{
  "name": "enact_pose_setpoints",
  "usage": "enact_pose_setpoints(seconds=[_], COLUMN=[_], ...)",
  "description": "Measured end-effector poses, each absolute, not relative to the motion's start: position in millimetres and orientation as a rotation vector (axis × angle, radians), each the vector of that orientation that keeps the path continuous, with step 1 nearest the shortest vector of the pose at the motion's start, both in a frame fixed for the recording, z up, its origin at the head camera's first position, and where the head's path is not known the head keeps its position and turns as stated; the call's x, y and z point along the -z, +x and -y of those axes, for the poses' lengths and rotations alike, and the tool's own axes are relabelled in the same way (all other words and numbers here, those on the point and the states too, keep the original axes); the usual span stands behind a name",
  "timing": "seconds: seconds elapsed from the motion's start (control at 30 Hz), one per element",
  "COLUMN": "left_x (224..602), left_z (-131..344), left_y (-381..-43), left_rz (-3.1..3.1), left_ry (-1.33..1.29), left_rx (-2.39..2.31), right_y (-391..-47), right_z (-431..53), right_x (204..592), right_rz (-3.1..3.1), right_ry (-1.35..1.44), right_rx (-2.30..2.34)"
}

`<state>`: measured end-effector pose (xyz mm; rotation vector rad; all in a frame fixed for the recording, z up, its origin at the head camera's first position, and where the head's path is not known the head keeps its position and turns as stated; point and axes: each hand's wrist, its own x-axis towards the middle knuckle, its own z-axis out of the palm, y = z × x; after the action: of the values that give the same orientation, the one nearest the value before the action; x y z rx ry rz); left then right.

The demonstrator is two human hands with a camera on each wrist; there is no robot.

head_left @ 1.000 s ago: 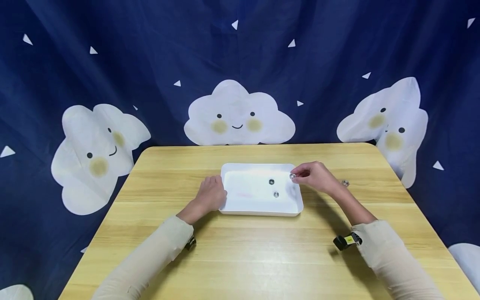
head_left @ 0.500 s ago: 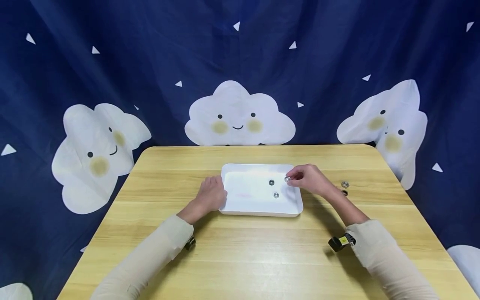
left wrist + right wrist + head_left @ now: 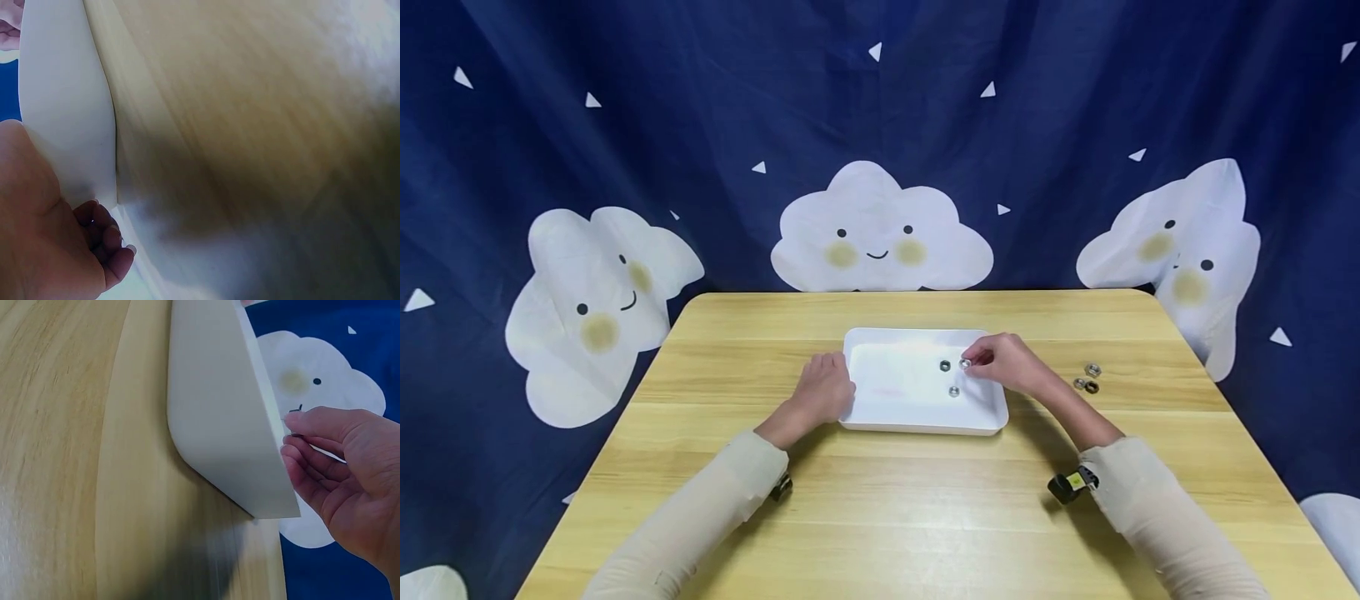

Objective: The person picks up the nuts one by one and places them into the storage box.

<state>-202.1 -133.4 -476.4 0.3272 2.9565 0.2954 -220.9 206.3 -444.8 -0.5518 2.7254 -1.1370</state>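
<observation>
A shallow white tray point(image 3: 887, 422) lies on the wooden table. At its left end my left hand point(image 3: 823, 387) grips the rim, and in the left wrist view the fingers point(image 3: 110, 240) curl at the tray's wall. My right hand point(image 3: 1006, 363) reaches over the right side of the tray, pinching a silver metal nut point(image 3: 966, 364) between thumb and fingertips. Inside the tray, a dark nut point(image 3: 945, 366) lies just left of the held one, and a silver nut point(image 3: 954, 392) sits nearer the front. The right wrist view shows the pinch just past the tray's rim, the nut mostly hidden.
Right of the tray, a larger silver nut point(image 3: 1093, 370), a small silver nut point(image 3: 1079, 383) and a dark nut point(image 3: 1092, 387) lie grouped on the table point(image 3: 910, 517), beyond the right forearm. A blue cloud-print curtain point(image 3: 1037, 100) hangs behind the table.
My right hand has moved left and slightly toward the front, carrying the silver nut further over the tray. The nuts behind the forearm have come into view. The left hand has stayed put.
</observation>
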Motion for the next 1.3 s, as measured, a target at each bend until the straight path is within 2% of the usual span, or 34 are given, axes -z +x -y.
enact_pose_setpoints(seconds=[0.67,1.3], left_x=[473.2,474.5], left_z=[133.1,132.1], left_y=[-201.4,-201.2], left_rz=[-2.944,-2.940], left_ry=[0.294,0.313], left_rx=[-0.315,-0.320], right_y=[-231.5,-225.4], right_z=[-196.6,-191.0], right_x=[457.5,461.7], right_rz=[-2.748,-2.799], right_ry=[-0.663,-0.756], right_rx=[0.962,0.701])
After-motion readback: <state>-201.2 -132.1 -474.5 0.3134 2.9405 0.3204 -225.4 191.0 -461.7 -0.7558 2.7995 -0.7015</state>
